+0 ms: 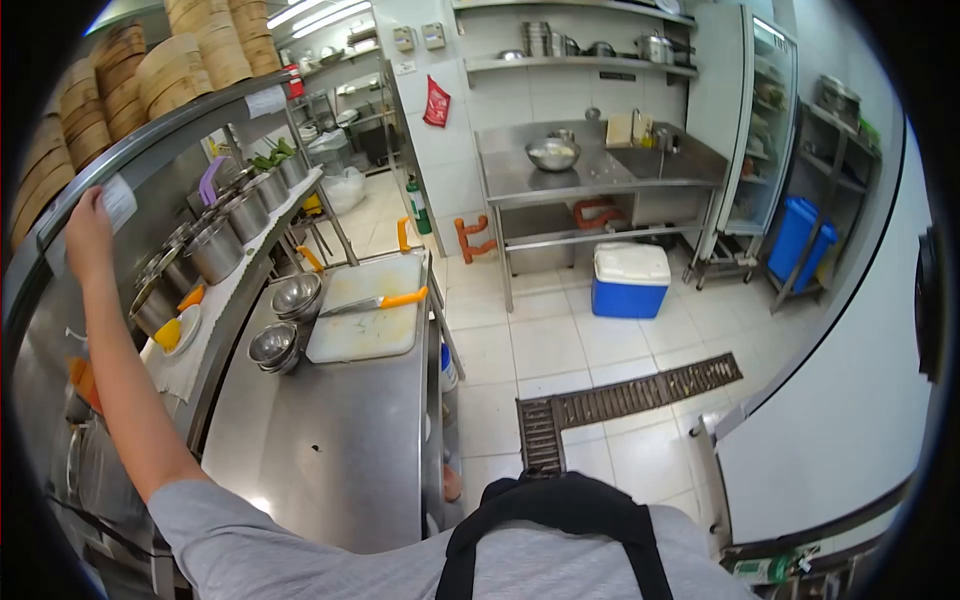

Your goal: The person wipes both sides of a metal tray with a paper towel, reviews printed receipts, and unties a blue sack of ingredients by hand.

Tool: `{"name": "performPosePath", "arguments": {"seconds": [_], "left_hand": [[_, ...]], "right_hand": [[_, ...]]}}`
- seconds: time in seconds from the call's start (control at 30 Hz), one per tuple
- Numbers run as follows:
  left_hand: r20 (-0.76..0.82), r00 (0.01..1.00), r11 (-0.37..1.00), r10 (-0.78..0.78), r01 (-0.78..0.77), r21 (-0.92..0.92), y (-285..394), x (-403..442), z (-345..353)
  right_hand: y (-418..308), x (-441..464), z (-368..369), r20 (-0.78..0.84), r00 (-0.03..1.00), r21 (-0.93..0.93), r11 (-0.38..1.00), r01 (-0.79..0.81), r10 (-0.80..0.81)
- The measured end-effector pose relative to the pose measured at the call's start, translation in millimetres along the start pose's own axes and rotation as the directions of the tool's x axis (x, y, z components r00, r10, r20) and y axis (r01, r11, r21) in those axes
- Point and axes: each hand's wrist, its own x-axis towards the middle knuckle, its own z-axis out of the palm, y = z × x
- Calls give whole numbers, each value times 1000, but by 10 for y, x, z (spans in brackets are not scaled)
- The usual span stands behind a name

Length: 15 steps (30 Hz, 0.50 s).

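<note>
My left hand [88, 235] is raised at the far left, arm stretched out, against the metal edge of the upper shelf [190, 108]. Its fingers are bent together at the side of a white paper sheet [118, 203] that hangs on that edge; the fingertips are partly hidden. Bamboo steamer baskets [170, 75] are stacked on the shelf just above the hand. Below it stand several steel pots [215, 250] and a small white plate [183, 328] with something yellow on it. My right hand is not visible.
On the steel worktable [320, 460], an orange-handled knife [375, 302] lies across a white cutting board [390, 345], beside stacked metal bowls [273, 343]. A blue cooler [630, 282] and a floor drain grate [640, 390] are on the tiled floor. A glass-door fridge [765, 130] stands at the back right.
</note>
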Motion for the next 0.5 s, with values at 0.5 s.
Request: {"name": "performPosePath", "arguments": {"seconds": [0.5], "left_hand": [[99,929,805,357,-360,471,126,-333,-143]], "right_hand": [[-1225,-883,-180,111,994,-61,998,8,-2]]}}
